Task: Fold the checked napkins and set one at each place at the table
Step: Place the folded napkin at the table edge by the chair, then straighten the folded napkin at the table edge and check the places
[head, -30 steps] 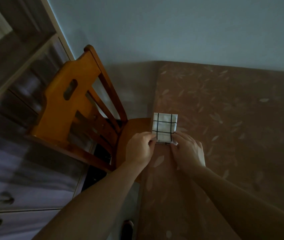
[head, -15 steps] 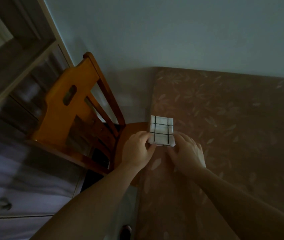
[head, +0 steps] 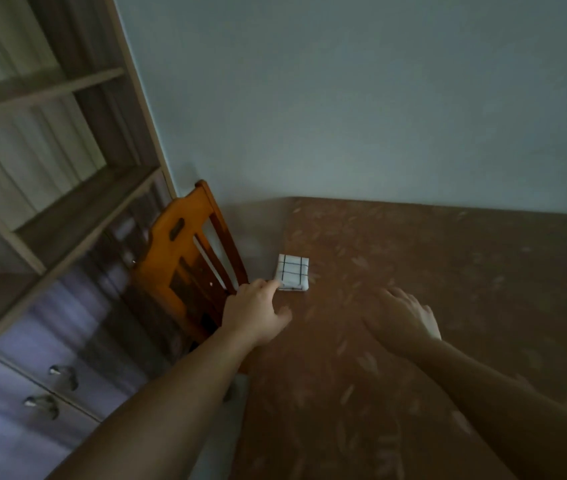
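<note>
While left hand (head: 257,311) still touches napkin (head: 291,277), right hand (head: 405,315) has withdrawn, fingers spread.

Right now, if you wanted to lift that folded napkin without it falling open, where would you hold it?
Probably pinch the napkin at its near edge, where the layers show, coming from the chair side where the left hand already touches it. It lies flat by the table edge.
</note>
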`<state>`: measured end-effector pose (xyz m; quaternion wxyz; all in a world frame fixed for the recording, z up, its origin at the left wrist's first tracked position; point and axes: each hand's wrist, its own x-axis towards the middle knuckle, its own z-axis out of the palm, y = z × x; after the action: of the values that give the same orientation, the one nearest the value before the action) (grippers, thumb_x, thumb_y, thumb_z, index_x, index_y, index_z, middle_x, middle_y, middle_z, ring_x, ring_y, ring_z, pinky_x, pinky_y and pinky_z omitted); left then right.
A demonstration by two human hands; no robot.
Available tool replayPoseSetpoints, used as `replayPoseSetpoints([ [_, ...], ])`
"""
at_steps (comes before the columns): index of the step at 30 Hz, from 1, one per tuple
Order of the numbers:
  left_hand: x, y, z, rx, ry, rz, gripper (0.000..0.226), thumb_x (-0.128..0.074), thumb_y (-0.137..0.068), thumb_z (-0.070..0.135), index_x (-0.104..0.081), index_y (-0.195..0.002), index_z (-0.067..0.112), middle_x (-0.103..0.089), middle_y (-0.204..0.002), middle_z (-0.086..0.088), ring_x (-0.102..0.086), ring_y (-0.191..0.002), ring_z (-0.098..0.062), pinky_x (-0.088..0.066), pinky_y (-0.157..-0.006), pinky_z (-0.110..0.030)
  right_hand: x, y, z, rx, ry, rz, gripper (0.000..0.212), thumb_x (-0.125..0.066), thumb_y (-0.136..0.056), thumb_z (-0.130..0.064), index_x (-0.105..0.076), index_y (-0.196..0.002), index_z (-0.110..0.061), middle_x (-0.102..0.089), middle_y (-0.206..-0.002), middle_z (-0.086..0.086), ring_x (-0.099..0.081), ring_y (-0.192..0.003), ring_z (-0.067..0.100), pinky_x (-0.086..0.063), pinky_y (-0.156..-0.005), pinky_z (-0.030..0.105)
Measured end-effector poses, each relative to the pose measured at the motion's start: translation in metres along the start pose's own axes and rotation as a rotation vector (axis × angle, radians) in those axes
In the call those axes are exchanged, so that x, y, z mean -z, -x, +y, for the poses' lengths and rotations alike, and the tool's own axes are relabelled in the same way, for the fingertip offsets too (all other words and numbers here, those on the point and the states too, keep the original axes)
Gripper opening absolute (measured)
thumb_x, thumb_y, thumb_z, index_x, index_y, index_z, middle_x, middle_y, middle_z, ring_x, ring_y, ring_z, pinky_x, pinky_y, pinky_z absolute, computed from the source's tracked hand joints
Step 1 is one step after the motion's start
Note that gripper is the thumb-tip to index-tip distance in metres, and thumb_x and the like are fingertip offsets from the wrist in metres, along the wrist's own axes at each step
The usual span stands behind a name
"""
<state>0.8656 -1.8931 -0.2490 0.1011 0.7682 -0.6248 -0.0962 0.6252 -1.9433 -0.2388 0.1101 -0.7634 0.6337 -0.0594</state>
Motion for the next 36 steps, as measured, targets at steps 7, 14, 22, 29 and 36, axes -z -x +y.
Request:
replayPoseSetpoints([
  [7, 0.002, 0.101, 0.069, -0.167, 0.01, -0.033, 0.059, -0.054, -0.086, 0.059, -0.046, -0.137, 0.03, -0.046, -0.143, 0.003, -0.045, -0.129, -0.023, -0.042, -0.099, -0.039, 0.032, 0.154, 0.072, -0.134, 0.004, 0.04, 0.053, -0.056, -0.087, -0.049, -0.047, -0.136, -0.031, -0.052, -0.139, -0.002, -0.051, -0.124, 0.023, -0.041, -0.101, 0.041],
  [14, -0.001, 0.204, 0.153, -0.235, 0.053, 0.01, 0.054, -0.056, -0.086, 0.053, -0.05, -0.134, 0.029, -0.05, -0.136, 0.003, -0.048, -0.124, -0.022, -0.044, -0.094, -0.036, 0.08, 0.275, 0.174, -0.271, 0.017, 0.073, 0.047, -0.051, -0.09, -0.047, -0.05, -0.133, -0.03, -0.054, -0.136, 0.001, -0.052, -0.122, 0.027, -0.04, -0.1, 0.043],
  [22, -0.033, 0.282, 0.304, -0.247, 0.098, 0.031, 0.053, -0.055, -0.088, 0.054, -0.05, -0.134, 0.029, -0.05, -0.139, 0.003, -0.05, -0.124, -0.021, -0.046, -0.095, -0.037, 0.112, 0.364, 0.334, -0.313, 0.025, 0.061, 0.056, -0.055, -0.086, -0.047, -0.045, -0.137, -0.024, -0.054, -0.135, 0.001, -0.053, -0.12, 0.025, -0.044, -0.095, 0.04],
  [29, -0.095, 0.317, 0.409, -0.226, 0.141, -0.111, 0.052, -0.055, -0.088, 0.053, -0.05, -0.134, 0.029, -0.05, -0.137, 0.004, -0.05, -0.123, -0.02, -0.048, -0.095, -0.039, 0.116, 0.383, 0.423, -0.366, -0.066, 0.013, 0.041, -0.052, -0.089, -0.034, -0.051, -0.128, -0.026, -0.056, -0.127, 0.003, -0.055, -0.114, 0.027, -0.042, -0.093, 0.042],
  [36, -0.158, 0.272, 0.453, -0.237, 0.166, -0.171, 0.051, -0.057, -0.087, 0.051, -0.052, -0.132, 0.028, -0.052, -0.134, 0.003, -0.052, -0.119, -0.019, -0.048, -0.093, -0.037, 0.085, 0.343, 0.459, -0.396, -0.098, -0.04, 0.028, -0.048, -0.081, -0.029, -0.057, -0.108, -0.029, -0.061, -0.106, 0.0, -0.057, -0.097, 0.025, -0.047, -0.084, 0.041],
])
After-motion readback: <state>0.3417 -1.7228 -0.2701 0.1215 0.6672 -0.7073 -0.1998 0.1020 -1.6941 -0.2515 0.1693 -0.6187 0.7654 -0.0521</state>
